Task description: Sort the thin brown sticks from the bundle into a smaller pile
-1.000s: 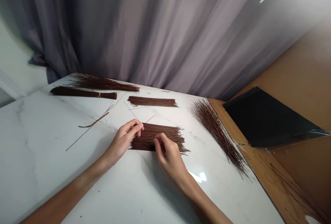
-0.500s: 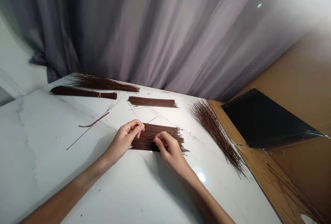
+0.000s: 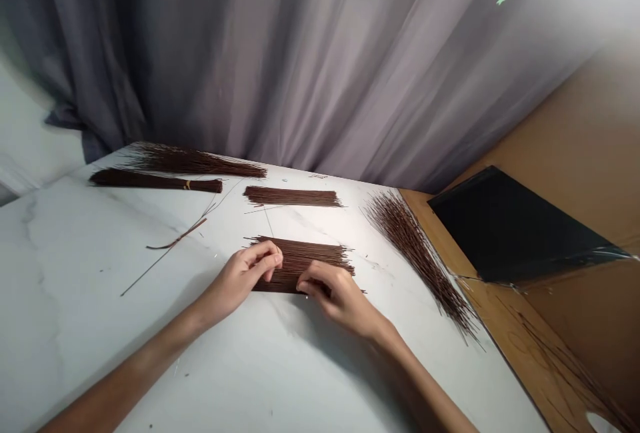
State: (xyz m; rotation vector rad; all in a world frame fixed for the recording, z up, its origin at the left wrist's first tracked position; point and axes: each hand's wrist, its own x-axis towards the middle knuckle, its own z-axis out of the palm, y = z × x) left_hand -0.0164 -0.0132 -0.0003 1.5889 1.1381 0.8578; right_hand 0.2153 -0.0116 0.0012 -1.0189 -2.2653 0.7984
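Observation:
My left hand [image 3: 254,272] is closed in a pinch over the left end of a flat layer of thin brown sticks [image 3: 315,251]. From its fingertips a single thin brown strand [image 3: 269,219] rises up and to the left. My right hand [image 3: 334,292] has thumb and fingers pressed together at the near edge of the layer; anything between them is hidden. The sticks lie side by side, their right ends uneven, and both hands cover part of them.
Behind lies a smaller stack of sticks [image 3: 294,196]. At the back left are a banded bundle [image 3: 150,180] and a loose bundle [image 3: 200,161]; another bundle [image 3: 420,253] fans out at right. Loose strips [image 3: 177,240] lie left. A dark panel [image 3: 520,230] stands beyond the table's right edge.
My right hand has shifted slightly and turned more palm-down, lower on the layer. My left hand has moved slightly down and right, and less of the thin strand shows above it.

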